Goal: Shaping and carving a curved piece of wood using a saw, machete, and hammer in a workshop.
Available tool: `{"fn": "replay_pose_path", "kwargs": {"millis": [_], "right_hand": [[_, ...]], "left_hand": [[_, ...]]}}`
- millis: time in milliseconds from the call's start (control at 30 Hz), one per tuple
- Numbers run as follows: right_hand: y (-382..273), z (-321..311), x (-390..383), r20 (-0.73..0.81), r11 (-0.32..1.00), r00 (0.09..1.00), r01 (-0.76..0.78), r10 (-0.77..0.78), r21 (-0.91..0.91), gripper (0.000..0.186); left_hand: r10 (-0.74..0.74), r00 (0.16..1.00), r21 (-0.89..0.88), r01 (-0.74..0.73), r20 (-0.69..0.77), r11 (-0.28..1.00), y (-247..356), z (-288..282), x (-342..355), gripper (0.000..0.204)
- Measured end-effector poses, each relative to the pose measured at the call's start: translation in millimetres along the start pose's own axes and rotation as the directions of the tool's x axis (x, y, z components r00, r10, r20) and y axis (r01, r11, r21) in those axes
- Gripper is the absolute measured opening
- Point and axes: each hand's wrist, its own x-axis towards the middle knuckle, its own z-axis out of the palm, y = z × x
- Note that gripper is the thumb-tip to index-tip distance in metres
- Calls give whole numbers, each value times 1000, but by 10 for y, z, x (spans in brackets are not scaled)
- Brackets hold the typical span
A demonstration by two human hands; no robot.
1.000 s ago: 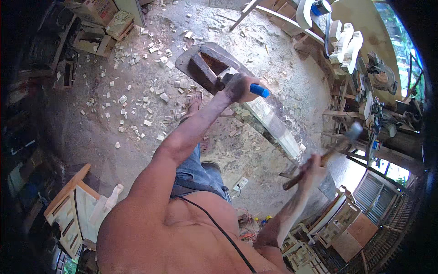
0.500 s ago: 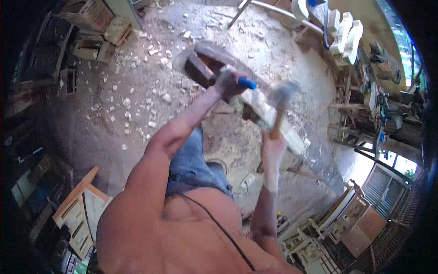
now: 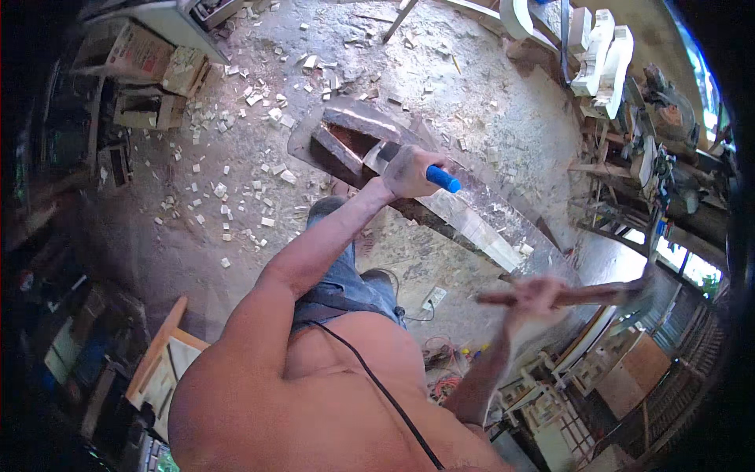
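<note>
My left hand (image 3: 410, 171) is closed round a chisel (image 3: 445, 179) whose blue handle end sticks out to the right. Its wide blade (image 3: 384, 153) points up-left, over the dark opening of a low bench (image 3: 362, 118). Right of that hand, a pale strip of wood (image 3: 472, 226) lies lengthwise on the bench. My right hand (image 3: 539, 299), blurred by motion, grips a hammer (image 3: 590, 295) by its wooden handle. The hammer's head is smeared at the far right, well away from the chisel.
Many pale wood chips (image 3: 224, 197) litter the floor left of the bench. Cardboard boxes (image 3: 141, 51) stand at the upper left. Shaped wooden pieces (image 3: 609, 71) and cluttered shelves (image 3: 629, 185) line the right side. Wooden frames (image 3: 550, 401) lean at the lower right.
The hammer has swung from near the chisel back to the right and down. My left hand and the chisel have shifted slightly right and lower in view.
</note>
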Motion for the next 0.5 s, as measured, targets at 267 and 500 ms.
{"fn": "replay_pose_path", "kwargs": {"millis": [267, 500], "right_hand": [[739, 311, -522, 444, 789, 807, -43, 389, -613, 23], [1207, -1440, -206, 92, 629, 881, -255, 464, -735, 35]], "left_hand": [[-90, 965, 153, 53, 248, 987, -316, -184, -431, 21], [-609, 776, 558, 583, -164, 591, -683, -1374, -147, 51]]}}
